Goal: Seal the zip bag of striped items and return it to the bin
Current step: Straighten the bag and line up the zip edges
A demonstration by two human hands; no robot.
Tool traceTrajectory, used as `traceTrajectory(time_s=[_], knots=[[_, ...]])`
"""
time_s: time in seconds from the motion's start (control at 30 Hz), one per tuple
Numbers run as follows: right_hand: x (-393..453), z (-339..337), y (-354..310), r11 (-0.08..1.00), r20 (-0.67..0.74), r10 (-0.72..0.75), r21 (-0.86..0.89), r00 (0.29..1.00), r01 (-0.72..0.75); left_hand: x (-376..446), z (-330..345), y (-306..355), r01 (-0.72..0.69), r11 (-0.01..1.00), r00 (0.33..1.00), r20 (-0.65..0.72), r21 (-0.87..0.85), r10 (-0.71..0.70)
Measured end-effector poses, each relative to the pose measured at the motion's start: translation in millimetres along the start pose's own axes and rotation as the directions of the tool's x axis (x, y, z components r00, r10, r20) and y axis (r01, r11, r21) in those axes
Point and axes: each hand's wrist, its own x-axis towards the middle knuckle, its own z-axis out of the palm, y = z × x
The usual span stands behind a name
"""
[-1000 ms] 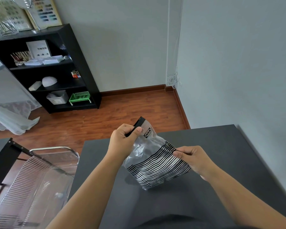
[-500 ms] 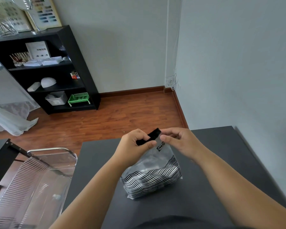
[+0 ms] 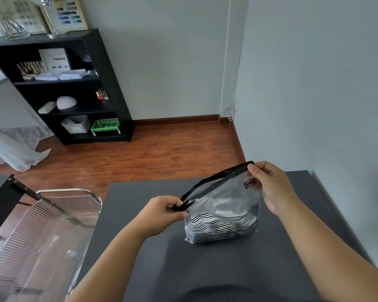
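Note:
A clear zip bag [image 3: 224, 211] with a black zip strip along its top and black-and-white stripes across its lower half stands upright on the dark grey table [image 3: 205, 269]. My left hand [image 3: 162, 212] pinches the left end of the zip strip. My right hand [image 3: 271, 188] pinches the right end, higher and farther back, so the strip runs taut between them. The strip looks partly parted near the left end. A clear plastic bin [image 3: 52, 225] with ribbed walls and a metal rim sits left of the table.
A black shelf unit [image 3: 79, 88] with small items and a green basket stands against the far wall across a wooden floor. A grey wall runs close along the table's right side. A white curtain pools on the floor at the left.
My right hand slid from beside my left hand out along the zip strip to its right end. The bag turned broadside and shifted to the right on the table.

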Motion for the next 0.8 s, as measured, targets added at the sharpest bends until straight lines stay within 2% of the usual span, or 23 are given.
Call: traceTrajectory(time_s=[0.1,0.17,0.2,0.23,0.3,0.37,0.4,0.5,0.57,0.67,0.8], knots=[[0,-8,3,0.998,-0.078,0.006,-0.056,0.997,-0.01,-2,5,2,-0.021,1.0,0.992,-0.124,-0.003,0.02],[-3,-10,3,0.954,-0.127,-0.084,-0.295,0.988,0.044,-1,6,9,-0.068,0.998,0.971,-0.23,0.012,0.069],[-5,-9,0,0.893,-0.104,-0.155,-0.439,0.982,0.094,-1,5,13,-0.107,0.994,0.958,-0.265,0.022,0.109],[-9,-7,-4,0.803,-0.03,-0.232,-0.569,0.972,0.174,0,3,18,-0.15,0.988,0.947,-0.28,0.039,0.155],[-17,3,-18,0.562,0.229,-0.306,-0.74,0.924,0.37,0,1,30,-0.244,0.967,0.928,-0.272,0.075,0.255],[-23,17,-29,0.347,0.456,-0.221,-0.789,0.862,0.507,1,0,43,-0.32,0.944,0.904,-0.272,0.081,0.33],[-24,25,-32,0.305,0.51,-0.176,-0.785,0.842,0.539,1,1,48,-0.354,0.931,0.887,-0.283,0.087,0.364],[-24,43,-39,0.367,0.549,-0.176,-0.733,0.817,0.572,2,6,61,-0.418,0.903,0.839,-0.34,0.099,0.425],[-23,49,-44,0.445,0.56,-0.212,-0.675,0.801,0.589,2,6,61,-0.412,0.909,0.842,-0.357,0.058,0.405],[-21,47,-43,0.617,0.521,-0.246,-0.566,0.817,0.547,0,4,51,-0.39,0.917,0.861,-0.321,0.083,0.395],[-22,42,-43,0.705,0.48,-0.269,-0.492,0.835,0.51,-3,6,35,-0.329,0.939,0.831,-0.442,0.1,0.338]])
